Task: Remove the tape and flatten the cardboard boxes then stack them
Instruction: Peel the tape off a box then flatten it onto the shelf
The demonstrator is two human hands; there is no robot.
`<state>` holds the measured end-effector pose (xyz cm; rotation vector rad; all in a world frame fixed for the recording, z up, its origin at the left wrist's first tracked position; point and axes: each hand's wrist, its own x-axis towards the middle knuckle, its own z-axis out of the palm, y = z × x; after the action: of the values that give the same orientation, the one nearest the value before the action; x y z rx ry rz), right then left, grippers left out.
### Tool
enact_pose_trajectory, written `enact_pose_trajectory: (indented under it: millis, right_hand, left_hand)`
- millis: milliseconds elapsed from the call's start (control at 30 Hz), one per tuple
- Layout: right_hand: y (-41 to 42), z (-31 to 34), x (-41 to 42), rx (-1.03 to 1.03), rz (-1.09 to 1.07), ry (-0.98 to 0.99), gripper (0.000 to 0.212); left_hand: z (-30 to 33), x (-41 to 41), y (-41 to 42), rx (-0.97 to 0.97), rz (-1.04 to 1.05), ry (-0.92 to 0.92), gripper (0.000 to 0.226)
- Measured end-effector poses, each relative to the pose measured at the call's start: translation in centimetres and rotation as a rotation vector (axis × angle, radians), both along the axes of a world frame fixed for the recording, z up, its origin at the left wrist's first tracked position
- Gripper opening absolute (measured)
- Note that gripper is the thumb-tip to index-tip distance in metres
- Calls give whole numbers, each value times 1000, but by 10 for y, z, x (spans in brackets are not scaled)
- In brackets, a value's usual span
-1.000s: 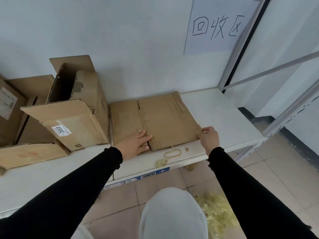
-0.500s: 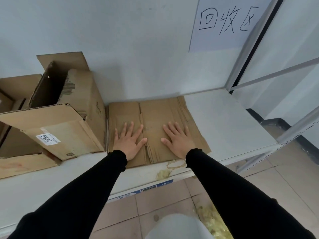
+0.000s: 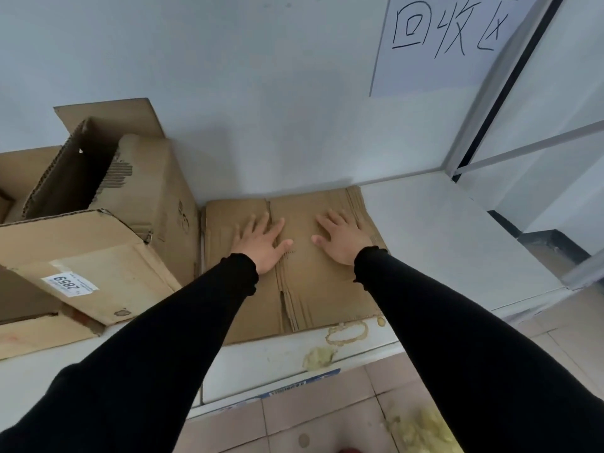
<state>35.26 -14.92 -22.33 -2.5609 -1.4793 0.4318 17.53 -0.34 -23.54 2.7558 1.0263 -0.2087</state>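
Both hands lie flat and open, gripping nothing: the left hand (image 3: 261, 243) and the right hand (image 3: 343, 238) press palms-down, fingers spread, on the flattened cardboard stack (image 3: 313, 289) at the middle of the white shelf (image 3: 441, 243), its far edge against the wall. Judging by the layered corrugated edges at the stack's near side, several boxes appear already flattened and piled, and the pressing looks like the end of one more. Work remains: to the left an open cardboard box (image 3: 108, 204) stands unflattened, flaps up, with a white label (image 3: 70, 284) on its near flap, and more brown cardboard sits beyond it at the left edge. Yellowish tape scraps (image 3: 346, 333) curl on the shelf's near edge, with more on the tiled floor (image 3: 421, 426). The cardboard is matte, creased and worn.
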Motion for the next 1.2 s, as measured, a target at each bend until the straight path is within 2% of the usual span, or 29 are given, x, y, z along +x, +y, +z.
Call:
enact_pose_trajectory:
  millis: [67, 200, 300, 433, 633, 733, 833, 1000, 1067, 1200]
  right_hand:
    - [3, -15, 3, -39, 6, -17, 65]
    - [1, -31, -2, 30, -28, -109, 65]
    - [0, -28, -3, 27, -41, -127, 64]
    - [-1, -21, -18, -2, -110, -117, 64]
    - [-77, -31, -34, 7, 89, -133, 80]
    - [-121, -33, -22, -10, -66, -114, 79]
    - [-125, -29, -24, -44, -134, -78, 79]
    - [-121, -12, -28, 44, -382, 37, 99]
    - [-118, -4, -25, 91, -422, 64, 92]
    - [-122, 11, -11, 284, -500, 288, 79]
  left_hand:
    - [-12, 1, 4, -20, 6, 1, 72]
    - [-14, -8, -3, 24, -25, -67, 73]
    - [-16, -41, -26, 33, -53, -55, 81]
    - [-23, -80, -55, 112, 18, -77, 85]
    - [-19, -78, -58, 118, 43, -71, 86]
    - [-19, -80, -61, 124, 91, -79, 78]
    - [-11, -81, -63, 85, 172, -60, 70]
    - [10, -78, -64, -135, 338, -161, 73]
    - [22, -77, -60, -198, 397, -205, 83]
    - [43, -72, -47, -229, 489, -291, 91]
